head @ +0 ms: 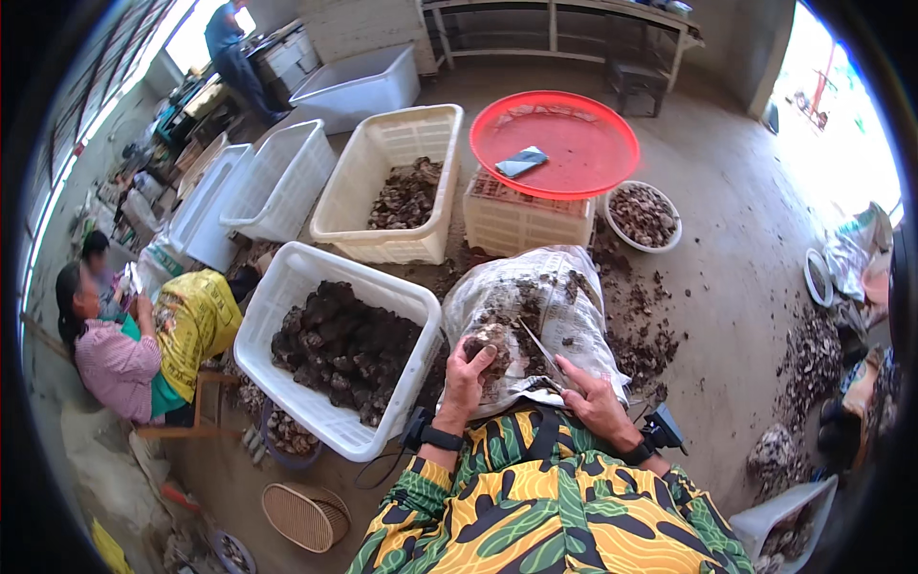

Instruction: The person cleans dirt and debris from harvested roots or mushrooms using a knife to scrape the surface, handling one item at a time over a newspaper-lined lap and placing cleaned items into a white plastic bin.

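My left hand (466, 373) grips a rough, brown-and-pale lump (495, 346) that looks like a fungus, partly hidden by the fingers. In my right hand (594, 402) is a knife (543, 353) with a thin blade, its tip pointing up and left near the lump. Both hands are above a white woven sack (574, 316) spread over my lap, strewn with dark crumbs and scraps. To the left, a white plastic crate (344, 269) holds a heap of dark lumps (344, 351).
Ahead are a cream crate (337, 235) with trimmed pieces, a red round tray (559, 176) bearing a phone-like object (522, 162), and a white basin (670, 244) of pieces. A wicker basket (297, 516) sits lower left. Two people are seated left; another stands at the back.
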`<state>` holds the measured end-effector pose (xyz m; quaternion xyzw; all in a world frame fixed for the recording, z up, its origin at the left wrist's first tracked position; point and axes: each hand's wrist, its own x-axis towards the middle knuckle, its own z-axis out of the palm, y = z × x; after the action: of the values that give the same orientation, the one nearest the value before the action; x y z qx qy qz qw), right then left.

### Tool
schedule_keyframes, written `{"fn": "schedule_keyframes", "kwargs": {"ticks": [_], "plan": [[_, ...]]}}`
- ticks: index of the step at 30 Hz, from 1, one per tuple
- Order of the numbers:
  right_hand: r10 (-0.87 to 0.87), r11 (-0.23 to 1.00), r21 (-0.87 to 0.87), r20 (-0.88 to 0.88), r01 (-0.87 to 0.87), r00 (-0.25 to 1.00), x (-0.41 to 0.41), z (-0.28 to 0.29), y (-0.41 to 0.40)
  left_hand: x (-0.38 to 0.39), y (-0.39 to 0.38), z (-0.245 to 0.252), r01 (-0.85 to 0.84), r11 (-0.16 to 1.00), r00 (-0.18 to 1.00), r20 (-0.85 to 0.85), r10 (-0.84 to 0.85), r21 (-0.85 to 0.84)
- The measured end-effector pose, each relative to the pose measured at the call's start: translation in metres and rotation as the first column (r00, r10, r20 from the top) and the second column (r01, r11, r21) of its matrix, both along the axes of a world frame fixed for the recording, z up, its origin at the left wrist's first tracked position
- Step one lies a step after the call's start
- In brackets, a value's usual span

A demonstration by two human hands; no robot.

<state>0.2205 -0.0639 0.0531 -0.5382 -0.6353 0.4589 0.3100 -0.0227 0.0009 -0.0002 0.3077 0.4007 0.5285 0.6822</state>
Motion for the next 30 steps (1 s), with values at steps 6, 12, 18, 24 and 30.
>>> {"fn": "schedule_keyframes", "kwargs": {"ticks": [6, 12, 18, 24, 30], "plan": [[-0.002, 0.997, 0.076, -0.003, 0.002, 1.0, 0.0, -0.01, -0.001, 0.007, -0.003, 0.025, 0.0, 0.999, 1.0, 0.015, 0.0, -0.038], [-0.036, 0.991, -0.126, -0.015, 0.034, 0.999, -0.002, 0.004, 0.002, 0.0, -0.004, 0.021, -0.001, 1.0, 1.0, 0.012, 0.001, -0.017], [0.049, 0.994, 0.093, -0.006, -0.048, 0.999, 0.0, -0.001, 0.008, 0.002, -0.007, 0.029, 0.008, 1.0, 0.993, 0.119, -0.009, 0.01], [0.195, 0.973, 0.101, 0.119, -0.208, 0.973, -0.005, 0.017, 0.015, -0.001, -0.01, 0.028, -0.005, 1.0, 0.995, 0.103, 0.003, 0.021], [0.286, 0.939, 0.095, 0.318, -0.331, 0.904, 0.0, 0.023, 0.022, -0.002, -0.01, 0.039, 0.012, 1.0, 1.0, 0.0, -0.012, 0.02]]}}
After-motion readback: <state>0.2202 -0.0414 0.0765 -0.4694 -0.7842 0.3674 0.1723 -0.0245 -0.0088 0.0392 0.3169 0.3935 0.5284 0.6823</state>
